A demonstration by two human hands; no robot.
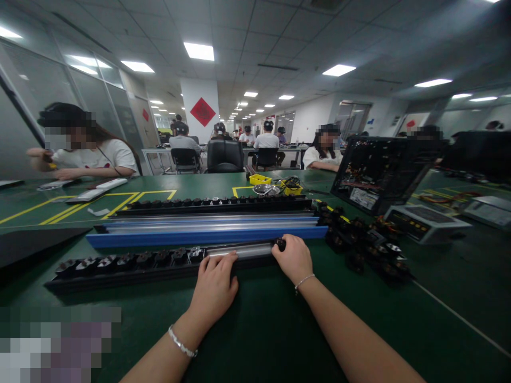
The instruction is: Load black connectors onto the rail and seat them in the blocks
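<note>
- My near black tray (131, 280) lies lengthwise on the green counter (263, 324), right in front of me.
- Its left part holds a row of small black parts (145, 258); toward the right, a smooth silvery strip (251, 250) lies bare inside it.
- My right grip (294, 259) is closed, thumb and fingers together on a dark end piece (281, 244) at the tray's right end.
- My left grip (216, 275) rests on the tray near its middle, fingers laid over the front edge; I cannot tell whether it clamps the tray.
- On the grey metal box (429, 226) to my right I see yellow lettering, too small to read.
- A pale label (364, 198) inside the open computer case (377, 170) has print I cannot make out.
- Just behind my tray sits a long blue tray (207, 237), with another black tray (215, 208) full of dark parts beyond it.
- Farther back, one yellow bin (260, 181) has unclear contents; dark cables (290, 182) pile over a second yellow bin (294, 190).
- A shiny metal dish (258, 190) stands between me and the bins.
- A loose heap of black parts (367, 244) lies beyond my right grip.
</note>
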